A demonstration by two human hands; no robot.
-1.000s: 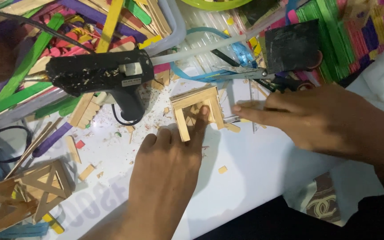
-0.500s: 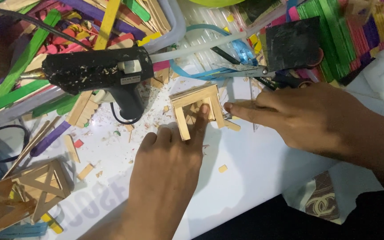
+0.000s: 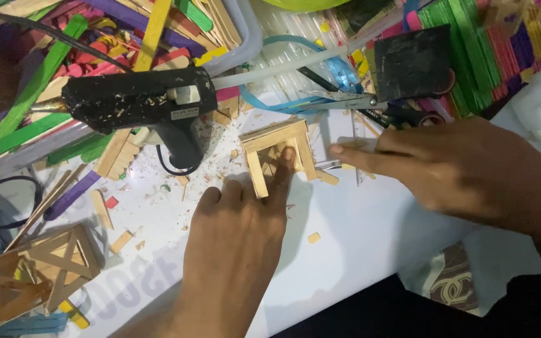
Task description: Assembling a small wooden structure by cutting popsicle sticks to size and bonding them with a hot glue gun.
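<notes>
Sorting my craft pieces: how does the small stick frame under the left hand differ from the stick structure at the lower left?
The small frame is a plain open rectangle; the lower-left structure is bigger and has crossed diagonal braces. The frame lies flat with the left hand pressing a fingertip on it; the structure sits untouched at the table's edge. Both are made of plain wooden sticks.

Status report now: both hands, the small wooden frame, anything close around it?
Left hand pressing the stick frame flat. Right hand reaching beside it, fingers extended, nothing clearly held. Glue gun left of it, scissors just behind.
</notes>
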